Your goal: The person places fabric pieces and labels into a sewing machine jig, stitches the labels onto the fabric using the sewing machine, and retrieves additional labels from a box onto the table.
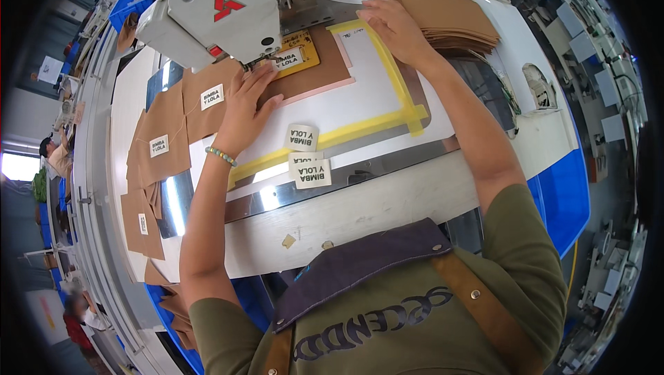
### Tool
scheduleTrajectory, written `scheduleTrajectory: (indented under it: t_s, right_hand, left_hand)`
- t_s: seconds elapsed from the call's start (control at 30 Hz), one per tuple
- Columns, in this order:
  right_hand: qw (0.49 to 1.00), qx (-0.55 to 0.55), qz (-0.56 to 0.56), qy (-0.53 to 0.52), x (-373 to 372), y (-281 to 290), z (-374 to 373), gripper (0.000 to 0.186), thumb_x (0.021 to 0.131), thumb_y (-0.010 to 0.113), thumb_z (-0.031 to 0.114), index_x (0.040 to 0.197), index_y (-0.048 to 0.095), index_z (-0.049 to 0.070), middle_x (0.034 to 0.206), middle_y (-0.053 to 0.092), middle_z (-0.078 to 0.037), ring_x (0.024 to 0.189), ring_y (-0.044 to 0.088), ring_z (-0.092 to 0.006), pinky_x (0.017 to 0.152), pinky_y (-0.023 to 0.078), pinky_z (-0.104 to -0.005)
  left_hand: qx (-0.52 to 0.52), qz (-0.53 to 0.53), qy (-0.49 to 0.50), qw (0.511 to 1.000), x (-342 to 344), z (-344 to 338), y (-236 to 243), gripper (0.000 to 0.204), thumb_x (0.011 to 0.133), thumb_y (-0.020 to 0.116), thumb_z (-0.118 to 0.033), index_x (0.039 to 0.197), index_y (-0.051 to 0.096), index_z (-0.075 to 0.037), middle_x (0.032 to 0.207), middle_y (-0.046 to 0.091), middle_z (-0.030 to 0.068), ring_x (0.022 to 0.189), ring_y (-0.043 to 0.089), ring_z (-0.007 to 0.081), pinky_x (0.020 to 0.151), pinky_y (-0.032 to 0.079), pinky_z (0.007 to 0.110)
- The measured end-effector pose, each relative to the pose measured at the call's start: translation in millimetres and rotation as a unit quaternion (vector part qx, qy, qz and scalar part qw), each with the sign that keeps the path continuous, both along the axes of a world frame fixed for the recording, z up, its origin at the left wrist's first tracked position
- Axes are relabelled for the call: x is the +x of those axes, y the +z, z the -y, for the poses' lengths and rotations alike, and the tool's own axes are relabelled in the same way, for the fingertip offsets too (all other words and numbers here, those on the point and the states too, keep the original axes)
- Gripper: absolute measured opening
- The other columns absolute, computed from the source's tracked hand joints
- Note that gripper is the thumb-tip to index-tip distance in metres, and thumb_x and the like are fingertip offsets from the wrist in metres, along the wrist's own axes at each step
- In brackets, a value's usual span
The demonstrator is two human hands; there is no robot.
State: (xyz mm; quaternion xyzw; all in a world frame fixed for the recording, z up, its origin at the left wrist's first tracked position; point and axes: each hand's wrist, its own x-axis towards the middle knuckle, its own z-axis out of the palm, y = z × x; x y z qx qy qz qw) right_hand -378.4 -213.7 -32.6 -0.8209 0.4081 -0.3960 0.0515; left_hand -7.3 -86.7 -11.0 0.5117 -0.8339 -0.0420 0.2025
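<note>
Left hand (243,108) presses flat, grip open, on brown piece (315,70); right hand (394,25) seemingly rests open on the stack (443,8).

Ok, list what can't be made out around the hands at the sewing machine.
- Head view: the needle is hidden behind the sewing machine head.
- The left hand covers part of a brown piece; what its fingertips press is unclear.
- The right hand hides the edge of the stack of brown pieces it touches.
- The table near edge is cut off by the person's apron.

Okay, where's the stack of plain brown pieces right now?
The stack of plain brown pieces sits at the table's far right, just beyond the right hand.
</note>
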Motion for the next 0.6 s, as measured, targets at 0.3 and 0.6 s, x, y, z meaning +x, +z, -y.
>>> scheduleTrajectory:
  t_s: [0.3, 0.6]
  right_hand:
    - [0.999, 0.031, 0.036, 0.019, 2.2, -3.0, -0.2, 0.049, 0.114, 0.053, 0.042, 0.134, 0.071, 0.002, 0.145, 0.067, -0.016, 0.145, 0.050, -0.0359, 0.123, 0.038, -0.0447]
    - [0.998, 0.053, 0.029, 0.004, 4.8, -4.3, -2.5, 0.051, 0.112, 0.055, 0.042, 0.134, 0.070, -0.001, 0.145, 0.066, -0.018, 0.145, 0.050, -0.0363, 0.123, 0.038, -0.0443]
  left_hand:
    - [0.025, -0.046, -0.023, 0.998, 4.5, 7.4, -2.1, 0.042, 0.099, 0.073, -0.016, 0.139, 0.070, -0.006, 0.155, 0.062, 0.0090, 0.150, 0.046, 0.0421, 0.127, 0.035, 0.050]
    - [0.046, -0.028, -0.042, 0.998, 3.3, 14.6, 3.4, 0.041, 0.100, 0.073, -0.015, 0.140, 0.072, -0.009, 0.157, 0.061, 0.0066, 0.155, 0.041, 0.0398, 0.128, 0.034, 0.049]
